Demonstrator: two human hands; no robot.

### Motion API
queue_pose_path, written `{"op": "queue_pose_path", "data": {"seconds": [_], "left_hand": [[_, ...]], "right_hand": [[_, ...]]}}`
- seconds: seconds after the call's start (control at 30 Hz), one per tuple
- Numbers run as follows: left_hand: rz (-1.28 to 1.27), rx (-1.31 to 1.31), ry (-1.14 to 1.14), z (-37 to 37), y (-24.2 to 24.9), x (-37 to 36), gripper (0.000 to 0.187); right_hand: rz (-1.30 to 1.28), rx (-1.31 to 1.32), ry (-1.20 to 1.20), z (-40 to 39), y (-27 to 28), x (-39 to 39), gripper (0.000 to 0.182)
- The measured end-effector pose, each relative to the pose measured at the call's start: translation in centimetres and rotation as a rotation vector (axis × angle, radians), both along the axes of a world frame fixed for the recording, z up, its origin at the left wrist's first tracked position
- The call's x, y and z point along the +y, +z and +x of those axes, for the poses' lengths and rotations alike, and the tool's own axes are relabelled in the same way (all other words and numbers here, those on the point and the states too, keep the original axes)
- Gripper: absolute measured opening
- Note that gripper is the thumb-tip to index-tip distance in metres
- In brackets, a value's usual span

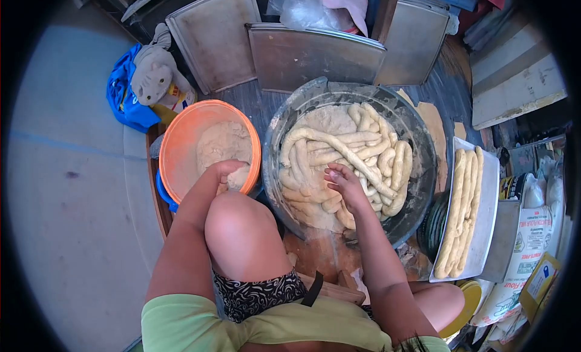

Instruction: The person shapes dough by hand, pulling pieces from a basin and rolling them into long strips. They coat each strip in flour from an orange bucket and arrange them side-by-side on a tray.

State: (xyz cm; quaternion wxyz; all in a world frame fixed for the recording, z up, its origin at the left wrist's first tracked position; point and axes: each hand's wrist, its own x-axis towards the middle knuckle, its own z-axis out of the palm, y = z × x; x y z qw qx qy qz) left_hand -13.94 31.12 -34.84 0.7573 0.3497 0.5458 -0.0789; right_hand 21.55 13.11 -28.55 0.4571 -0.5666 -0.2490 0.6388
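Note:
My left hand [229, 172] is inside the orange bucket [256, 147], its fingers curled round a handful of pale flour [238, 179]; more flour [223, 143] lies in the bucket. Over the large dark tub [423, 149], my right hand [344, 181] hovers at the dough with bent, slightly spread fingers and nothing visible in them. Long thick dough ropes [339, 145] are heaped and looped in the tub, dusted with flour in front. One rope crosses diagonally over the others.
Right of the tub, a metal tray [487, 210] holds several straight dough ropes [465, 201]. Metal sheets [308, 55] lean behind the tub. A plush toy [151, 80] and blue bag [128, 101] sit at the back left. Flour sacks [532, 237] stand far right.

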Motion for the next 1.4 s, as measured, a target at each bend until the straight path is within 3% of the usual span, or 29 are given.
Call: {"op": "queue_pose_path", "data": {"seconds": [0.07, 0.1, 0.13, 0.17, 0.2, 0.27, 0.33, 0.4, 0.47, 0.53, 0.67, 0.73, 0.8, 0.87, 0.9, 0.97, 1.0, 1.07, 1.1, 1.2, 1.23, 1.3, 1.33, 1.4], "left_hand": [[-0.009, -0.154, 0.238, -0.9, 1.0, 1.0, 0.028], [0.024, -0.23, 0.253, -0.9, 2.3, 1.7, 0.027], [0.056, -0.307, 0.268, -0.4, 4.3, 2.7, 0.025], [0.108, -0.267, 0.312, 0.8, 7.0, 3.4, 0.026], [0.159, -0.227, 0.354, 2.5, 9.9, 4.0, 0.027], [0.261, -0.313, 0.159, 6.0, 14.6, 5.4, 0.024], [0.406, -0.32, -0.038, 12.5, 20.3, 4.0, 0.024], [0.539, -0.449, -0.16, 18.3, 20.8, 3.0, 0.028], [0.846, -0.435, -0.307, 23.2, 18.8, 2.7, 0.025], [1.16, -0.306, -0.338, 26.5, 18.1, 1.7, 0.026], [1.296, -0.102, -0.303, 29.8, 15.4, 0.6, 0.03], [1.311, 0.192, -0.268, 29.8, 13.6, 0.1, 0.035], [1.268, 0.262, -0.125, 28.2, 8.5, 1.3, 0.03], [1.134, 0.323, 0.01, 25.8, 4.4, 2.2, 0.03], [1.069, 0.321, 0.112, 24.8, 3.2, 1.8, 0.03], [1.04, 0.411, 0.035, 23.7, 3.4, 0.7, 0.032], [1.001, 0.502, -0.043, 23.4, 3.6, 0.4, 0.034], [0.987, 0.509, 0.028, 23.6, 4.5, 0.3, 0.037], [0.978, 0.51, 0.093, 23.7, 4.7, 0.4, 0.041], [0.917, 0.392, 0.189, 23.3, 1.6, 2.1, 0.043], [0.913, 0.398, 0.193, 23.1, 0.1, 2.5, 0.043], [0.956, 0.235, 0.312, 22.4, -2.0, 3.0, 0.045], [0.95, 0.243, 0.316, 22.2, -2.7, 2.8, 0.045], [1.04, 0.393, 0.164, 22.3, -3.8, 2.0, 0.049]], "right_hand": [[-0.017, 0.17, -0.008, -0.4, 0.0, 1.4, 0.042], [-0.013, 0.169, -0.006, -0.7, 0.0, 2.2, 0.042], [0.012, 0.327, -0.019, -1.0, 0.0, 3.2, 0.043], [0.036, 0.485, -0.034, -1.5, 0.1, 4.2, 0.043], [0.039, 0.486, -0.035, -2.1, 0.6, 5.1, 0.043], [0.058, 0.72, -0.066, -3.4, 2.3, 6.8, 0.05], [0.037, 0.794, -0.125, -4.6, 5.4, 8.4, 0.053], [0.02, 0.864, -0.179, -3.8, 7.3, 9.2, 0.056], [0.252, 1.051, -0.19, -2.3, 8.0, 9.6, 0.056], [0.32, 1.084, -0.22, 0.0, 6.3, 9.3, 0.054], [0.084, 0.534, -0.202, 6.4, 4.4, 6.2, 0.032], [0.061, 0.392, -0.199, 11.2, 5.1, 3.7, 0.03], [0.061, 0.38, -0.438, 14.2, 5.9, 1.7, 0.028], [-0.158, -0.368, -0.364, 18.6, -1.5, 0.1, 0.024], [-0.154, -0.368, -0.364, 19.3, -4.0, -0.8, 0.024], [-0.191, -0.504, 0.351, 19.8, -7.1, -1.8, 0.021], [-0.188, -0.503, 0.355, 19.2, -6.7, -1.1, 0.021], [-0.09, -0.408, -0.426, 17.3, -5.0, 0.9, 0.021], [-0.133, -0.63, -0.034, 18.0, -5.5, 2.1, 0.023], [-0.019, -0.533, 0.187, 14.3, -5.5, 5.5, 0.025], [-0.021, -0.529, 0.195, 13.5, -5.9, 6.9, 0.025], [0.23, -0.406, -0.456, 12.0, -6.6, 9.5, 0.03], [0.225, -0.403, -0.448, 11.1, -7.1, 9.6, 0.03], [0.072, -1.008, -0.131, 9.1, -8.0, 9.1, 0.048]]}}
